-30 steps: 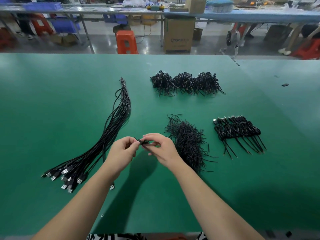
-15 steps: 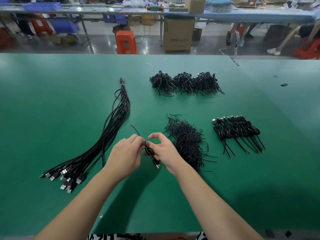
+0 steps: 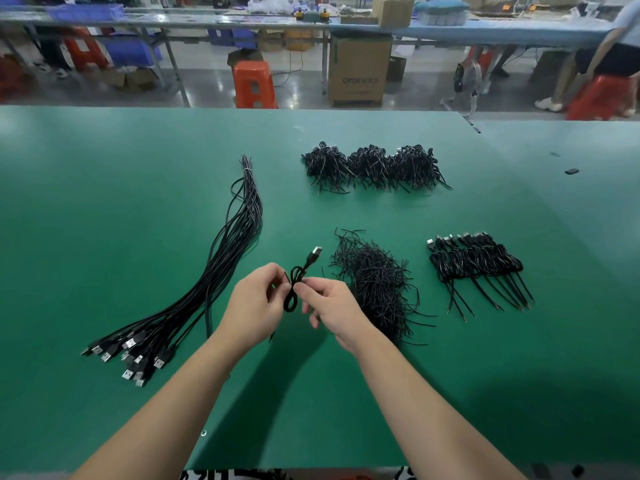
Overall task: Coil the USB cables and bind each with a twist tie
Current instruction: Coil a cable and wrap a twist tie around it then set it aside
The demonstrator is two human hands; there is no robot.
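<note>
Your coiled USB cable (image 3: 293, 289), thin glossy black cord in small loops with a metal plug pointing up-right, sits above the matte green table (image 3: 104, 202), between your 2 hands. Your left hand (image 3: 254, 308) and right hand (image 3: 334, 306) both pinch its waist, fingers curled. Wiry twist ties (image 3: 375, 285) are heaped just right.

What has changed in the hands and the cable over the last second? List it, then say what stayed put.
The coiled cable has been turned: its USB plug, a moment ago hanging toward the person, now points up and away. The left hand and right hand still pinch the coil at its waist. The straight cable bundle, twist tie pile, finished row and far heaps have not moved.
</note>
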